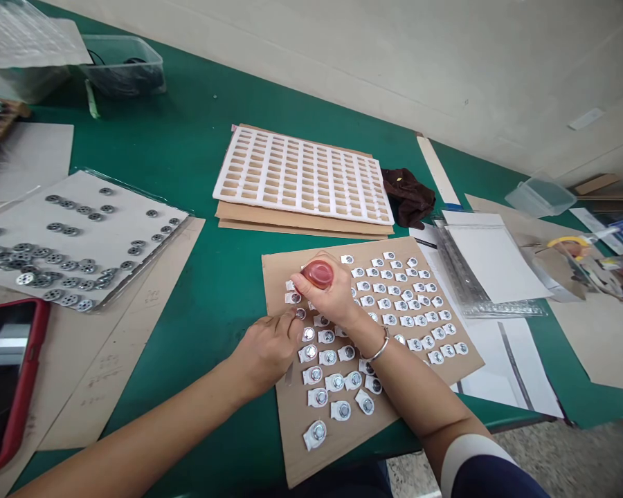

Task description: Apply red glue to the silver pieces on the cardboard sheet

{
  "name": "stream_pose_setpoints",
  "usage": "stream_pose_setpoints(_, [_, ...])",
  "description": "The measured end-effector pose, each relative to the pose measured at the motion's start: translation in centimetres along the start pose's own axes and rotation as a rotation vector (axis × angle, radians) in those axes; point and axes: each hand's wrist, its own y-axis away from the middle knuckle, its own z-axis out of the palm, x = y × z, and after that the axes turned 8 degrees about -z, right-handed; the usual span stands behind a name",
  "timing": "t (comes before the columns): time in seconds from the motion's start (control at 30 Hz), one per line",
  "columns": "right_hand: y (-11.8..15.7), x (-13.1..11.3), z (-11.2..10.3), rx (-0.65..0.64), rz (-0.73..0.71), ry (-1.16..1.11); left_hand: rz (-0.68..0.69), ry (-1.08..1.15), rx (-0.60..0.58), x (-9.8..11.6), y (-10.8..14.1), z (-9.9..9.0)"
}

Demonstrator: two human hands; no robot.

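Note:
My right hand [332,294] is wrapped round a red, rounded, bottle-like thing [318,274], its lower end hidden by my fingers. Beneath it lies a brown cardboard sheet [301,449] with rows of small round metal parts on white tabs [318,398]. At the left side of the sheet, my left hand [270,342] has its fingers drawn together beside one of these small parts [300,314]. Whether the fingertips grip that part or only touch it is hidden. Both hands are close together, the right one slightly farther from me.
A white grid tray [304,173] rests on cardboard behind the sheet, beside a dark cloth [409,197]. Loose metal discs [70,265] lie on a grey sheet at left, near a red-cased phone [10,380]. Clear packs [491,259] and a plastic box [543,195] stand right.

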Motion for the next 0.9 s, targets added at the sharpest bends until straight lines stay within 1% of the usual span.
stream_pose_setpoints(0.1, [-0.07, 0.03, -0.06, 0.002, 0.010, 0.019, 0.005, -0.004, 0.007, -0.03, 0.00, -0.05])
stream_pose_setpoints(0.27, [-0.15, 0.03, -0.16, -0.002, 0.003, 0.018, 0.012, 0.009, -0.014, -0.08, -0.04, -0.18])
stream_pose_setpoints(0.47, [-0.10, 0.09, -0.31, -0.012, 0.012, 0.039, 0.000, 0.008, 0.000, -0.10, -0.02, -0.07])
stream_pose_setpoints(0.67, [-0.23, 0.01, -0.53, -0.014, -0.003, 0.039, -0.014, 0.032, -0.037, -0.33, 0.02, 0.02])
stream_pose_setpoints(0.9, [-0.16, 0.09, -0.65, -0.029, -0.003, 0.055, -0.042, 0.072, -0.093, -0.68, -0.22, -0.45])
